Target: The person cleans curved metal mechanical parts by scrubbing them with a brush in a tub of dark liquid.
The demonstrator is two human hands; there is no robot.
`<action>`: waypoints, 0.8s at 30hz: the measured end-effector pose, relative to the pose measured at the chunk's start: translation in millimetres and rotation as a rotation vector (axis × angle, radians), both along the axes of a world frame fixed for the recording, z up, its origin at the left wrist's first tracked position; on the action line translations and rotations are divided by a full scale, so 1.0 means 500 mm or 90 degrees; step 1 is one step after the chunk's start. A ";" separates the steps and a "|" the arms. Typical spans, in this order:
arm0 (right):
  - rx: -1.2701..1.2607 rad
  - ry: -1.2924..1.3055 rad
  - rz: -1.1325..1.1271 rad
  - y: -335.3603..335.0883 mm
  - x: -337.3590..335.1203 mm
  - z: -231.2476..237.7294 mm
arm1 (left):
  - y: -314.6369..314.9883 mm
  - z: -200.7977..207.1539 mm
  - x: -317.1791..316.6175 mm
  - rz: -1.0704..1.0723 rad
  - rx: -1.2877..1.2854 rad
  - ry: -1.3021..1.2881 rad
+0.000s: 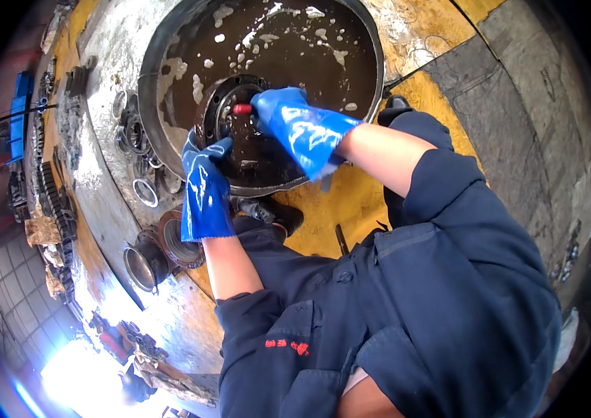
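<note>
A black, ring-shaped metal part [210,120] with holes around its flange sits tilted in a wide round basin [148,90] of dark, foamy liquid. My left hand [205,182], in a long blue rubber glove, grips the near-left edge of that part, thumb apart from the fingers. Over the part's middle, my right hand [294,122] in a matching glove is closed around a tool with a red end [242,109]. The rest of this tool is hidden by the glove, so its kind does not show. The part's lower side is out of sight in the liquid.
Several metal rings [145,191] lie left of the basin on the metal floor plates. Nearer me stand a hollow metal cylinder [144,268] and a rusty round part [181,240]. My boot [271,214] is close to the basin's near rim. Bright light glares at lower left.
</note>
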State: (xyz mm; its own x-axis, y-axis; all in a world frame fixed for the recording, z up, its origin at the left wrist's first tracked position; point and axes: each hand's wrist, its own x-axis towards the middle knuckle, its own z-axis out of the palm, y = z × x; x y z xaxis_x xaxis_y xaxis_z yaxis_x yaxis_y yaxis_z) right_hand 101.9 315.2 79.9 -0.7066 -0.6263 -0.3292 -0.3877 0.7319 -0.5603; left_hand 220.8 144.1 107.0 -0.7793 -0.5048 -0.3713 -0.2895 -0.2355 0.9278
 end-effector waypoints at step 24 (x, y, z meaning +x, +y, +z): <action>-0.615 -0.337 -0.203 0.131 0.003 -0.017 | 0.058 0.075 -0.006 -0.054 -0.068 -0.067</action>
State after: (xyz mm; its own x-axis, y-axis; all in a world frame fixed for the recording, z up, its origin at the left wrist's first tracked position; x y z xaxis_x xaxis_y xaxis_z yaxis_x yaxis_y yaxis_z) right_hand 103.6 380.6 71.2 -0.7946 -0.5967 -0.1119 0.1903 -0.0698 -0.9792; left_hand 217.7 173.2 144.4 -0.7807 -0.4801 -0.4000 -0.4003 -0.1073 0.9101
